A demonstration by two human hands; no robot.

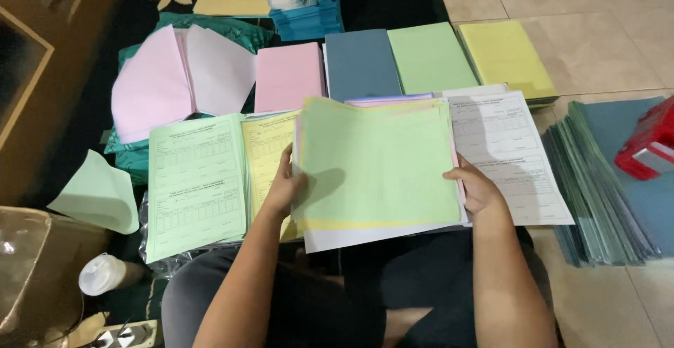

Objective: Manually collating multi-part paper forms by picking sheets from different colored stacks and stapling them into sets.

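Over the person's lap, the left hand (pixel 283 188) and right hand (pixel 477 190) each grip an edge of a green-topped paper stack (pixel 375 165), fingers closed around it.

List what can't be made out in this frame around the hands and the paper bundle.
- Head view: left hand fingertips, tucked under the green-topped bundle.
- Sheets lower in the bundle: only edges show.
- White printed form: left part covered by the bundle, print too small.
- Red object: cut off by the right edge.
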